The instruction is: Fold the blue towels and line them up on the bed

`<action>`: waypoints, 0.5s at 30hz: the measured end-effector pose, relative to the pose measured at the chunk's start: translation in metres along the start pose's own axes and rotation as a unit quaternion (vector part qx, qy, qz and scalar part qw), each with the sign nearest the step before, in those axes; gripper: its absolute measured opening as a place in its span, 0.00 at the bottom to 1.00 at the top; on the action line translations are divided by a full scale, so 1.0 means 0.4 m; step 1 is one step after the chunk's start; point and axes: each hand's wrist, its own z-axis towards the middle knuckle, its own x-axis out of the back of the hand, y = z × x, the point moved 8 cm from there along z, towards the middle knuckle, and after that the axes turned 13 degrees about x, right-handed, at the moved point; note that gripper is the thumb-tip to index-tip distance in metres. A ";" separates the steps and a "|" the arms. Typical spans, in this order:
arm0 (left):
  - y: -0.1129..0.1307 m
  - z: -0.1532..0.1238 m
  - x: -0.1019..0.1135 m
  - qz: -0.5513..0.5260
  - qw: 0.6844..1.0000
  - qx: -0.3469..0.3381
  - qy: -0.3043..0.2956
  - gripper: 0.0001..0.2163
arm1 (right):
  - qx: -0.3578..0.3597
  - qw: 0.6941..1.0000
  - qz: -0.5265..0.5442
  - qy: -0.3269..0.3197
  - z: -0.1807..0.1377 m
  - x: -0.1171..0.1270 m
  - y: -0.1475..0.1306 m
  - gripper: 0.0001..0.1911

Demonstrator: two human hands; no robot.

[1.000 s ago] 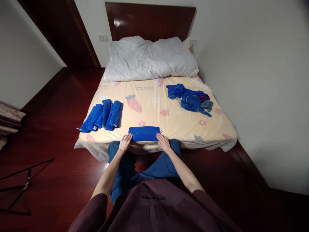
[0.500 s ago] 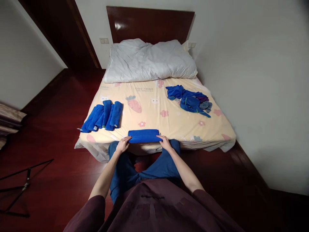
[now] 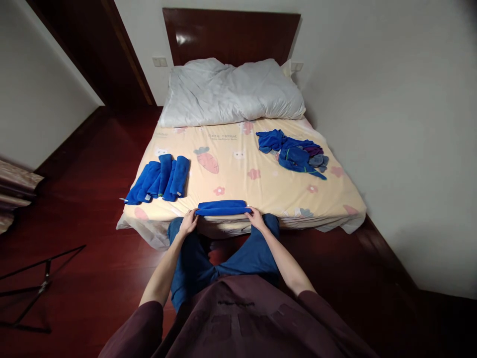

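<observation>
A blue towel [image 3: 222,207], folded into a narrow strip, lies at the near edge of the bed [image 3: 238,174]. My left hand [image 3: 189,222] pinches its left end and my right hand [image 3: 256,217] pinches its right end. The near long edge is lifted and partly turned over. Several rolled blue towels [image 3: 160,179] lie side by side at the bed's left. A loose heap of blue and grey cloths [image 3: 294,153] sits at the bed's right.
A white duvet [image 3: 231,92] is bunched against the dark wooden headboard [image 3: 231,35]. A white wall runs along the bed's right side. Dark red wooden floor surrounds the bed, with a black metal stand [image 3: 33,288] at the left.
Both hands went from lying flat beside the towel to gripping its ends. The towel's near edge has been lifted and folded over, so it looks narrower.
</observation>
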 end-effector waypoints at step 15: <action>-0.018 0.008 -0.008 0.015 0.999 0.024 0.020 0.21 | -0.018 0.999 0.003 0.028 -0.001 0.006 -0.003 0.19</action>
